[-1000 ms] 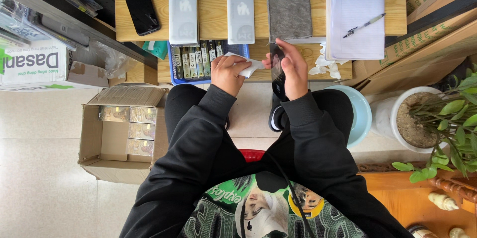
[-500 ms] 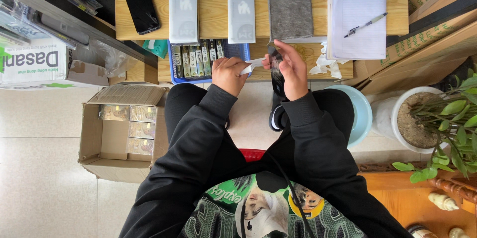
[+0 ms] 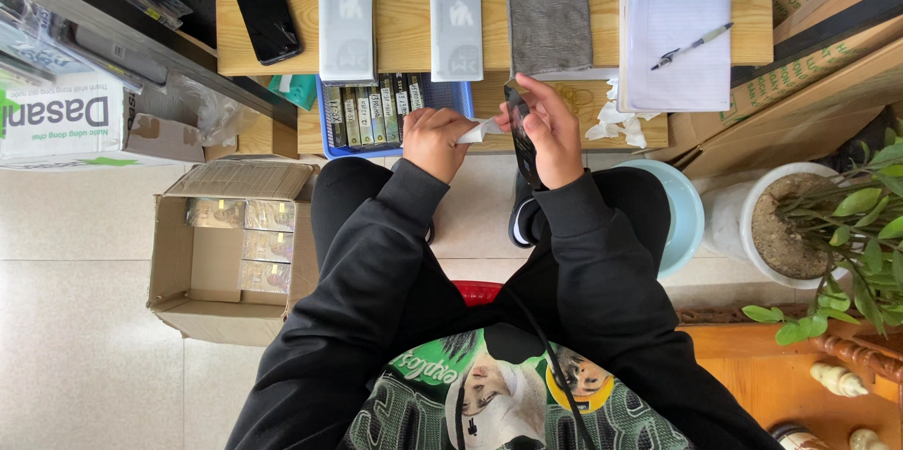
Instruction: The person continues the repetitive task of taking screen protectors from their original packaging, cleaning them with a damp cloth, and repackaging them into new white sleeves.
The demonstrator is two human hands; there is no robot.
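Over a wooden counter, the right hand pinches a thin, rigid, likely fragile dark phone by its edges; the left hand grips a soft white wipe against it.

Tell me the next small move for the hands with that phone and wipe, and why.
Probably draw the white wipe across the dark phone. The left hand pinches the wipe with its tip at the phone's edge, while the right hand holds the phone tilted on edge above the wooden bench. Whether the wipe touches the glass cannot be told.
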